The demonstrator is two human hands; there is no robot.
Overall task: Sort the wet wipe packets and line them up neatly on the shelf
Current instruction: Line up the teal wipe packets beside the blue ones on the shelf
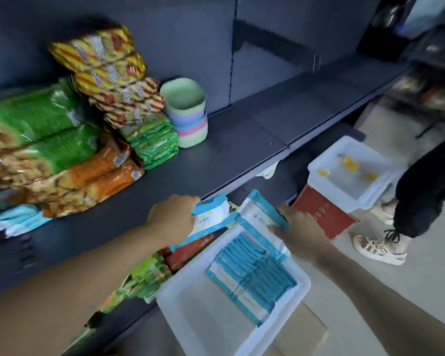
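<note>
L hand (174, 218): forearm enters from lower left, reaches fwd over the front edge of the dark grey metal shelf (242, 140); knuckles up, fingers curled round a white-and-teal wet wipe packet (211, 214), held just at the shelf lip. R hand (297, 222): forearm comes in from lower right, fingers pinch a second white-and-teal packet (260, 209), tilted, teal end strip uppermost, above the far end of the bin.

Remaining wipe packets (252, 278): a tight row standing on edge, teal strips up, inside a white translucent plastic bin (190, 317) below both hands. A few more teal-white packets (18, 219) lie at the shelf's far left, partly cut off by the frame edge; prob. same product, too blurred to confirm.

Around: on the shelf left, stacked green snack bags (36, 116), orange snack bags (108, 173), red-yellow striped snack packs (106, 65), small green packs (154, 142). Beside these, a stack of pastel square plastic cups (188, 114). Right half of shelf is bare dark metal. Lower shelf holds green and red packs (149, 276), mostly hidden by L forearm and bin.

On the floor, a second white bin (350, 170) w/ yellow items on a red box (321, 211). Another person's dark sleeve (427, 186) and patterned shoes (378, 249) at right, cut off.
</note>
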